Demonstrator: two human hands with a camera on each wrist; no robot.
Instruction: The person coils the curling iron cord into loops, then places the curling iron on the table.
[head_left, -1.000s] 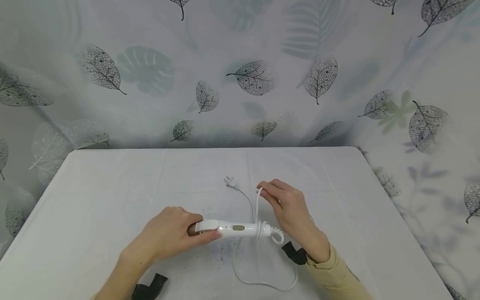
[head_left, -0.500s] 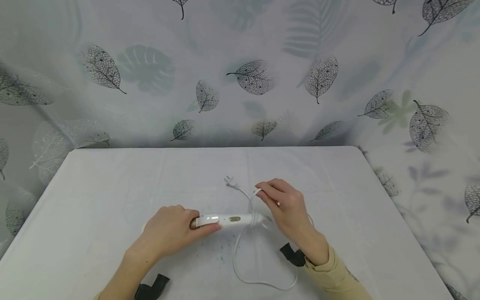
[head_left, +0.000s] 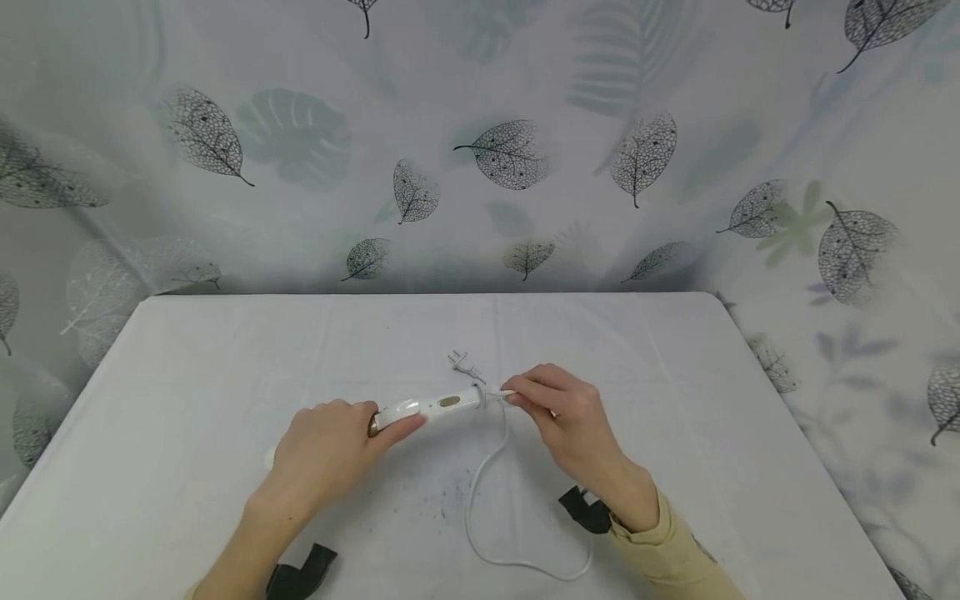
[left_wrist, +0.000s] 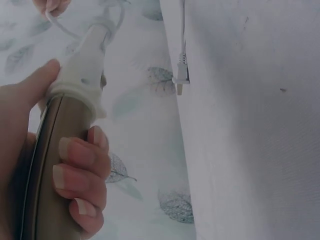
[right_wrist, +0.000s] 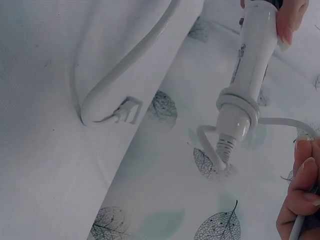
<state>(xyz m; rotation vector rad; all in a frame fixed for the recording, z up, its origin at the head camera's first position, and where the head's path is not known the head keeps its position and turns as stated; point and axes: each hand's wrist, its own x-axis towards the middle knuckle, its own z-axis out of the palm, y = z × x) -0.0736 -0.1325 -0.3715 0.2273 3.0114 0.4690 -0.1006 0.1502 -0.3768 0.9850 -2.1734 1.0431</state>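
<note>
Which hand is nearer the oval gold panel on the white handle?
Left: left hand grips the bronze barrel, thumb near the panel; right hand pinches the white cord beyond the handle's end.

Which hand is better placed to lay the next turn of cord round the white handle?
Probably the right hand: it pinches the cord close to the wrapped end of the white handle, while the left hand grips the brown barrel.

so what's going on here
A person holds what looks like a white hair iron, their left hand wrapped round its brown barrel. Their right hand pinches the white cord, part of which is wound round the end of the handle. Another stretch curves loosely over the table, and the plug lies there, not plugged into anything.
</note>
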